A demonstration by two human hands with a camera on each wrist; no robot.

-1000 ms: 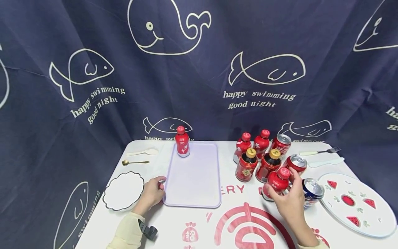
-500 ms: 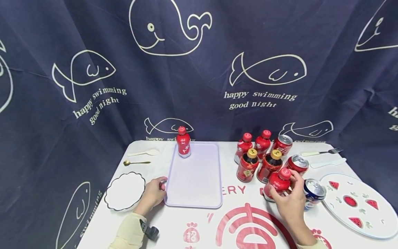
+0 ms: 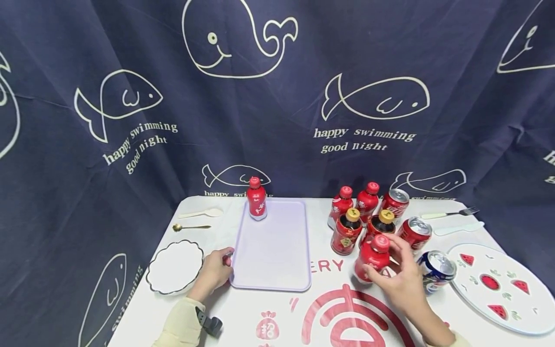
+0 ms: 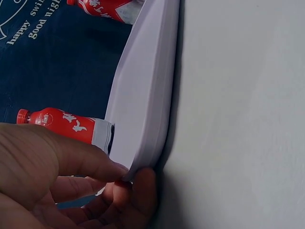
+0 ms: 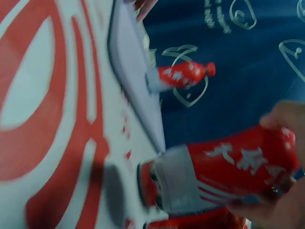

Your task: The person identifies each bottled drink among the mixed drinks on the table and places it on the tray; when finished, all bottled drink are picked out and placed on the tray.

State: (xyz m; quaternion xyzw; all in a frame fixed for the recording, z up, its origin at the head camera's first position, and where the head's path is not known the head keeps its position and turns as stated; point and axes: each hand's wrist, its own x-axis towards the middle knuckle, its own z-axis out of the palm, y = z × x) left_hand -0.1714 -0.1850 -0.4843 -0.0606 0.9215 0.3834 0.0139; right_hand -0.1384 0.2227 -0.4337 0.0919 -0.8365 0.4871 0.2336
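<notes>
My right hand [image 3: 403,279] grips a red-capped bottle [image 3: 369,262] with a red label, thumb on one side and fingers on the other. In the right wrist view that bottle [image 5: 228,171] hangs over the tablecloth, a shadow beneath its base. The fingers and thumb of my left hand [image 3: 214,270] pinch the left rim of a pale lilac tray [image 3: 273,255]; the left wrist view shows the thumb over the rim [image 4: 143,138] and fingers beneath. A similar red bottle [image 3: 257,201] stands upright at the tray's far left corner.
Right of the tray stand red-capped bottles [image 3: 366,201], gold-capped dark bottles [image 3: 345,236], red cans [image 3: 415,233] and a blue can [image 3: 435,273]. A watermelon-patterned plate [image 3: 472,299], fork [image 3: 451,213] and pale knife [image 3: 459,228] lie far right. Left are a scalloped dish [image 3: 175,266] and two spoons [image 3: 192,227].
My right hand has carried the red bottle a little to the left, away from the blue can. The left hand stays at the tray's rim.
</notes>
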